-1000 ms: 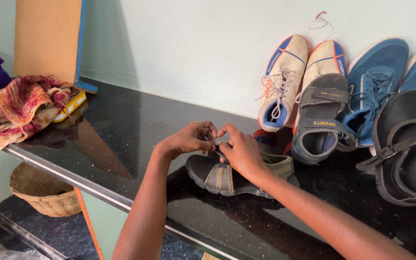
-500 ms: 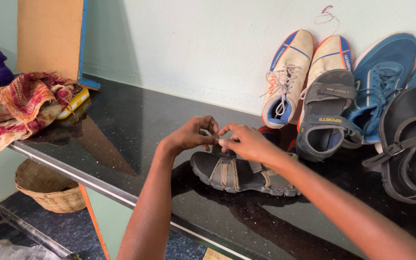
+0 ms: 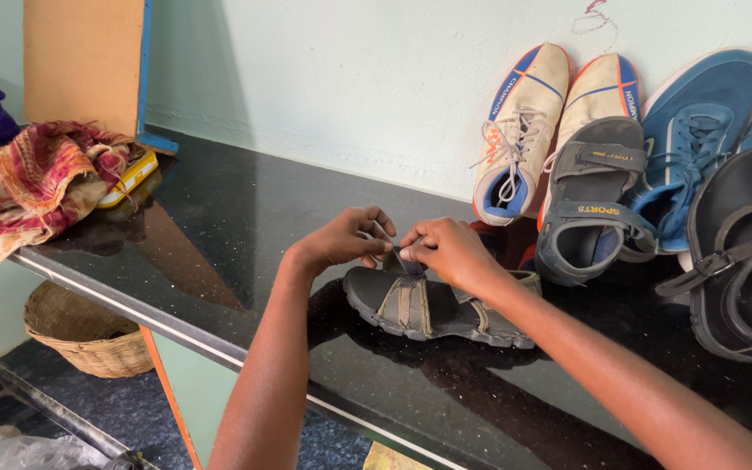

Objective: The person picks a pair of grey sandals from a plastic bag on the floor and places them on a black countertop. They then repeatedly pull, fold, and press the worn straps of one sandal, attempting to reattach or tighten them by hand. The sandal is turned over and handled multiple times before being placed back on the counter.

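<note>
On the black counter (image 3: 219, 235), both hands (image 3: 402, 245) pinch a grey sandal's (image 3: 433, 305) strap, shoes (image 3: 515, 130) leaning behind, cloth (image 3: 36, 183) left.

The sandal (image 3: 433, 305) is grey with tan straps, on a glossy black counter (image 3: 219, 235). Behind stand white shoes (image 3: 520, 130) with orange and blue stripes — blue sneakers (image 3: 698, 130) beside them. The cloth (image 3: 36, 187) is red and cream — patterned.

Pale green wall (image 3: 350, 96) lit evenly, glossy black stone counter (image 3: 219, 226) set against it, brown board (image 3: 80, 61) leaned in the corner, dark speckled floor (image 3: 10, 392) seen below, woven basket (image 3: 80, 335) tucked underneath.
</note>
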